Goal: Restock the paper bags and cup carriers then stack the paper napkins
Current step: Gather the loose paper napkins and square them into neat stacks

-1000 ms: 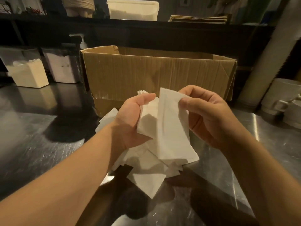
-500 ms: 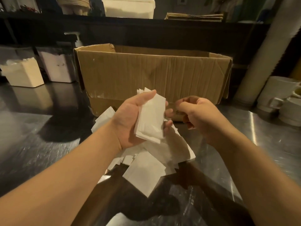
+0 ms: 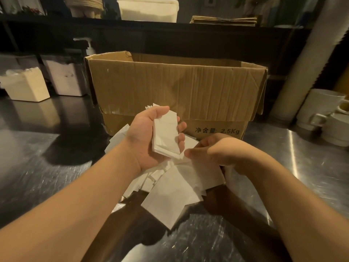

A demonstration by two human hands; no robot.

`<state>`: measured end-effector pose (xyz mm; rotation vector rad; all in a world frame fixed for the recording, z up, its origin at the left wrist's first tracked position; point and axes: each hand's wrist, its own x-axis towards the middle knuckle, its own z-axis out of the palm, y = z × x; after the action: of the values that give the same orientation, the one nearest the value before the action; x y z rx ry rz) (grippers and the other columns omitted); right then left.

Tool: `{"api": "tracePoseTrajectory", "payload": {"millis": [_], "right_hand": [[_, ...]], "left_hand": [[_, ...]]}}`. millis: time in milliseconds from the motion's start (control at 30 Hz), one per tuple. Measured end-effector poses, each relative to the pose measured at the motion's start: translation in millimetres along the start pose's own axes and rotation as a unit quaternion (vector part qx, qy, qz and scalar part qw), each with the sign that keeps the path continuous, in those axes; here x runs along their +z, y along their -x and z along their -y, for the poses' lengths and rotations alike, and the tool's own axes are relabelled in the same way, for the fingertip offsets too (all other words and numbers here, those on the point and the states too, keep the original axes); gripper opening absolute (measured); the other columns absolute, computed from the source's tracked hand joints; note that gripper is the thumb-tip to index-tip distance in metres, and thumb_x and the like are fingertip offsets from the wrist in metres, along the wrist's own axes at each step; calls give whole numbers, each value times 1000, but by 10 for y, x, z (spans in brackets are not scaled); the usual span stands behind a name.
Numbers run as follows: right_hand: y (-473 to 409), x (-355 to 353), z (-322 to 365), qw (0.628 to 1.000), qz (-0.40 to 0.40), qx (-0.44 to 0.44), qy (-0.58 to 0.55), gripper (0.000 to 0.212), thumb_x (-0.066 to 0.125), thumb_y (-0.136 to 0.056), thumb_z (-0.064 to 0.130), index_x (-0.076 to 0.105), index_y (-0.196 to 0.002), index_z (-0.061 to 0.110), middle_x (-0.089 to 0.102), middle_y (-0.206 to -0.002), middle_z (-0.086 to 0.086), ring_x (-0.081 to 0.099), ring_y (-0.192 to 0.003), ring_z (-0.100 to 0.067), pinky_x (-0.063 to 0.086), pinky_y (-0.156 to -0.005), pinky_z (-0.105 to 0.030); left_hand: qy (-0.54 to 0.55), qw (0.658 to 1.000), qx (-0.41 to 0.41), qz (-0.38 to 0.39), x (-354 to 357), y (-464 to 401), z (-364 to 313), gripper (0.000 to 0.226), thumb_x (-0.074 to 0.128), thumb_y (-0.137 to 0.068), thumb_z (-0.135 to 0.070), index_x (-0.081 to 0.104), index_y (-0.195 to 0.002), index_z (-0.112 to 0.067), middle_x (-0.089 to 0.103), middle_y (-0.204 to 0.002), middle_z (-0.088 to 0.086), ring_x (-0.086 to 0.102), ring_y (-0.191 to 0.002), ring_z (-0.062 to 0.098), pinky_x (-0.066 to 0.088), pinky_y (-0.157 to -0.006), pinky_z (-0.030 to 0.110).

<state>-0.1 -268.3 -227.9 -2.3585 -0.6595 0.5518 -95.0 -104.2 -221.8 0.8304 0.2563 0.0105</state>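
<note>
My left hand holds a small upright stack of folded white napkins above the steel counter, thumb on top, fingers wrapped round the far side. Below it lies a loose heap of white napkins spread on the counter. My right hand is lowered onto the right side of that heap, fingers curled over a napkin; whether it grips the napkin I cannot tell. Behind both hands stands an open brown cardboard box.
The steel counter reflects light. Two white containers stand at the back left beside a pump bottle. White cups and a tall cup stack stand at the right. Flat brown paper bags lie on the dark shelf.
My right hand added the napkin it held to the stack in my left hand, then dropped down to the heap on the counter. The left hand kept its stack.
</note>
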Motion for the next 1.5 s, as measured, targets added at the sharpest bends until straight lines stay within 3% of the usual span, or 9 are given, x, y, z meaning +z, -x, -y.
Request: {"api": "tracePoseTrajectory", "payload": {"millis": [267, 400, 533, 733, 900, 1033, 1167, 1367, 1500], "right_hand": [[-2, 136, 122, 999, 19, -11, 33, 20, 76, -87, 39, 71, -104, 31, 66, -92, 8, 58, -81, -9, 45, -65, -24], [10, -2, 48, 996, -57, -36, -60, 2, 70, -91, 30, 68, -92, 31, 68, -90, 8, 63, -82, -12, 49, -63, -25], [15, -109, 11, 983, -102, -42, -145, 19, 72, -91, 31, 69, -109, 27, 71, -97, 5, 68, -88, -16, 51, -64, -27], [1, 19, -2, 979, -109, -71, -154, 17, 69, -95, 29, 63, -81, 35, 68, -83, 12, 64, -75, -7, 52, -61, -24], [33, -77, 8, 919, -130, -143, -344, 30, 68, -94, 13, 65, -123, 21, 72, -112, 0, 70, -104, -22, 62, -85, -39], [153, -166, 78, 858, 27, -179, -481, 28, 62, -93, 24, 60, -121, 26, 72, -114, -5, 71, -107, -29, 59, -94, -45], [136, -4, 134, 890, 33, -170, -422, 24, 68, -92, 23, 71, -114, 15, 71, -115, -16, 67, -108, -41, 56, -98, -53], [177, 133, 180, 926, -17, -148, -347, 18, 73, -90, 20, 74, -107, 15, 78, -93, 1, 75, -73, -18, 58, -61, -27], [116, 91, 164, 933, -74, -123, -329, 29, 73, -91, 38, 67, -115, 22, 77, -91, 4, 73, -84, -17, 58, -71, -33]], "left_hand": [[13, 1000, 6, 11, -5, -15, -6, 34, 57, -89, -34, 56, -115, -13, 60, -98, 11, 53, -74, 23, 45, -72, 32], [26, 1000, 7, 15, -23, -11, -23, 34, 57, -89, -35, 57, -114, -13, 62, -97, 10, 56, -73, 23, 46, -73, 32], [25, 1000, 9, 15, -24, -13, -23, 35, 57, -89, -36, 58, -115, -13, 63, -97, 10, 56, -73, 24, 46, -73, 32], [20, 1000, 13, 16, -16, -18, -7, 34, 56, -89, -35, 57, -115, -13, 63, -96, 11, 56, -72, 24, 46, -70, 32], [1, 1000, 20, 20, -34, -35, -3, 31, 56, -88, -34, 59, -109, -12, 60, -96, 11, 54, -75, 25, 45, -71, 33], [-21, 999, 27, 14, 0, -39, 0, 28, 62, -81, -36, 67, -96, -12, 56, -111, 11, 56, -87, 28, 47, -71, 36], [-60, 996, 30, 57, 22, -25, 48, 43, 52, -89, -42, 81, -104, -12, 72, -107, 12, 69, -85, 30, 51, -84, 44], [-75, 995, 9, 66, 0, -7, 92, 69, 48, -94, -73, 81, -113, -15, 72, -111, 13, 70, -100, 30, 57, -93, 48], [-33, 995, -10, 90, 43, 49, 63, 53, 63, -93, -55, 65, -120, -9, 64, -111, 15, 63, -93, 28, 52, -88, 44]]}}
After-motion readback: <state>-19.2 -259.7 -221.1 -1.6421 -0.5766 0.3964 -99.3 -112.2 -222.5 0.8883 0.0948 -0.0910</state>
